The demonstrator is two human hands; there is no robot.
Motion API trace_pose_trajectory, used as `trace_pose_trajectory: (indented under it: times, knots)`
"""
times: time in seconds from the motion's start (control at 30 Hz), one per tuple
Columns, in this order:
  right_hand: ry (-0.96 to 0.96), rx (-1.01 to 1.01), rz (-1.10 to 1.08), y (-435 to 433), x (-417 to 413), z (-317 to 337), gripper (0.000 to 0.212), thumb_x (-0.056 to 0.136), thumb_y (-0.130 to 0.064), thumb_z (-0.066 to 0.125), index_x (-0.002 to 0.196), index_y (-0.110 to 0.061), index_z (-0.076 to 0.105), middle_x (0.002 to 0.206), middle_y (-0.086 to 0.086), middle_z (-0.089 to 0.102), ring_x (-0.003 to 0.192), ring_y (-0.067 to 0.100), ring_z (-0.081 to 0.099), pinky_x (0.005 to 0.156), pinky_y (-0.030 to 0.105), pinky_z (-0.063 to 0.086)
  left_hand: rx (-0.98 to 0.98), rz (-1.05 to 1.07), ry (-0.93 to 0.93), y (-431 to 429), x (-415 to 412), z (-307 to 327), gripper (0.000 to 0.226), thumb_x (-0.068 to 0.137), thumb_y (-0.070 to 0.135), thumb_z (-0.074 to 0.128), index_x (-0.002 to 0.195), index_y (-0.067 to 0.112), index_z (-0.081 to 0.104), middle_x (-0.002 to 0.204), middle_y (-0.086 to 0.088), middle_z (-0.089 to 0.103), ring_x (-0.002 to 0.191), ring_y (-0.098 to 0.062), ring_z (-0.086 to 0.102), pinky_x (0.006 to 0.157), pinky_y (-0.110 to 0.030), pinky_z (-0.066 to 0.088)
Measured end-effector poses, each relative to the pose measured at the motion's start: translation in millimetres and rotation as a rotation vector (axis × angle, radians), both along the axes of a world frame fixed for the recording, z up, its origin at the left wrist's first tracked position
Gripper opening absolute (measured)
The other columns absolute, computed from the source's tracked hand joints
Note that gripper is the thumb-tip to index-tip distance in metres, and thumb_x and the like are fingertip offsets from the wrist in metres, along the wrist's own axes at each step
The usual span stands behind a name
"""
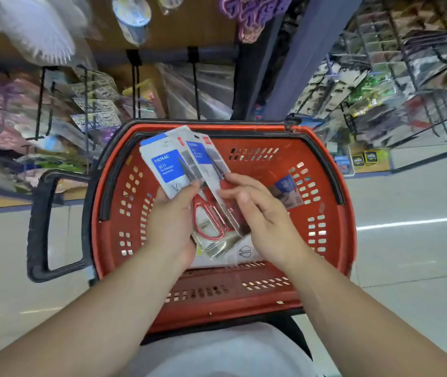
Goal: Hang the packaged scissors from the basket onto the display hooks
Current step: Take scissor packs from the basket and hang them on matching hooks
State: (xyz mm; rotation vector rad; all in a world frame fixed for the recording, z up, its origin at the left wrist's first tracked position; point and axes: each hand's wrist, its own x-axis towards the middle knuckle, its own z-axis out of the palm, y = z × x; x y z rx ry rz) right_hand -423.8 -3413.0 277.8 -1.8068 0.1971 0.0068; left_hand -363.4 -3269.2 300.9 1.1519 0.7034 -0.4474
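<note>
Above the red basket [347,219], gripping a fan of scissors packs [166,165] in the left hand [172,221], right hand [266,219] fingers pinching the rightmost pack [211,161]; inside, more packs, one far right [285,191], others near [244,251].

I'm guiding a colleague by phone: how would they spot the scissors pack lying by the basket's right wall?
Start at the red basket. Against its right wall lies a lone pack. Unlike the fanned packs held in the left hand and right hand, it lies untouched, its label a darker blue.
</note>
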Motion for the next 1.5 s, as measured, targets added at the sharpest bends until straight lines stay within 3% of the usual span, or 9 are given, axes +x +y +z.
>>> trace_pose_trajectory:
  times: [0.1,0.27,0.53,0.7,0.8,0.93,1.1,1.33,1.5]
  knots:
    - [0.003,-0.051,-0.056,1.2,-0.4,10.2,0.023,0.096,-0.023,0.072,0.118,-0.026,0.073,0.148,-0.001,0.051,0.137,0.008,0.052,0.116,0.027,0.041,-0.053,-0.047,-0.016,7.2,-6.1,8.6,0.028,0.101,0.007,0.061,0.127,0.014,0.07,0.113,-0.015,0.079,0.103,-0.038,0.077,0.099,-0.065,0.056]
    - [0.187,0.079,-0.035,9.9,13.6,11.9,0.098,0.068,-0.034,0.094,0.153,-0.031,0.046,0.143,-0.011,0.061,0.133,0.004,0.058,0.115,0.042,0.047,-0.158,-0.171,-0.053,25.1,-10.6,13.4,0.058,0.087,0.041,0.083,0.139,0.019,0.065,0.131,-0.018,0.073,0.12,-0.043,0.07,0.105,-0.069,0.05]
    - [0.454,0.125,0.362,-27.5,47.6,-38.7,0.041,0.099,-0.028,0.072,0.138,-0.034,0.059,0.133,-0.006,0.069,0.12,0.011,0.067,0.096,0.032,0.056,0.224,0.0,-0.117,46.3,-26.4,6.7,0.039,0.091,0.001,0.076,0.122,0.023,0.068,0.115,-0.002,0.08,0.107,-0.028,0.077,0.095,-0.05,0.06]
    - [0.816,-0.371,0.653,-49.9,44.2,-152.8,0.056,0.099,-0.041,0.069,0.148,-0.019,0.054,0.152,0.001,0.055,0.132,0.021,0.057,0.099,0.026,0.045,0.452,0.057,-0.14,67.0,-55.8,7.3,0.044,0.08,0.008,0.084,0.112,0.035,0.072,0.113,0.005,0.081,0.106,-0.021,0.077,0.095,-0.042,0.057]
    - [0.916,-0.396,0.806,-33.9,30.7,-196.9,0.067,0.101,-0.041,0.067,0.157,-0.014,0.042,0.162,0.003,0.043,0.141,0.021,0.048,0.104,0.022,0.039,0.473,0.097,-0.083,74.5,-69.1,7.9,0.036,0.09,0.002,0.074,0.117,0.025,0.072,0.11,-0.002,0.081,0.098,-0.028,0.079,0.084,-0.047,0.064]
    - [0.805,-0.632,0.873,-6.3,20.1,-230.6,0.066,0.099,-0.045,0.066,0.155,-0.019,0.045,0.161,0.01,0.043,0.145,0.029,0.043,0.115,0.035,0.039,0.51,0.14,-0.046,78.9,-74.5,4.6,0.038,0.091,0.002,0.069,0.123,0.023,0.07,0.112,-0.006,0.081,0.097,-0.03,0.079,0.082,-0.049,0.063]
    - [0.676,-0.824,0.942,13.6,13.1,-242.6,0.032,0.092,-0.029,0.075,0.122,-0.02,0.07,0.128,0.007,0.065,0.121,0.03,0.063,0.089,0.034,0.049,0.502,0.168,-0.033,69.9,-73.0,-0.9,0.038,0.092,-0.003,0.069,0.121,0.021,0.069,0.106,-0.004,0.082,0.087,-0.026,0.081,0.066,-0.038,0.065]
    - [0.668,-0.498,0.836,-8.1,27.3,-179.5,0.009,0.103,-0.025,0.057,0.105,-0.018,0.051,0.106,0.007,0.061,0.092,0.025,0.058,0.059,0.03,0.038,0.439,0.221,0.01,55.8,-74.6,-3.2,0.04,0.092,-0.004,0.07,0.123,0.021,0.069,0.103,-0.004,0.082,0.088,-0.028,0.081,0.068,-0.04,0.065]
    - [0.513,-0.284,0.658,-45.0,38.5,-79.4,0.015,0.104,-0.025,0.058,0.096,-0.019,0.048,0.083,0.002,0.053,0.071,0.019,0.049,0.062,0.036,0.042,0.405,0.234,0.022,35.1,-77.6,-3.1,0.037,0.092,-0.002,0.073,0.121,0.022,0.069,0.104,-0.004,0.082,0.091,-0.027,0.08,0.073,-0.04,0.063]
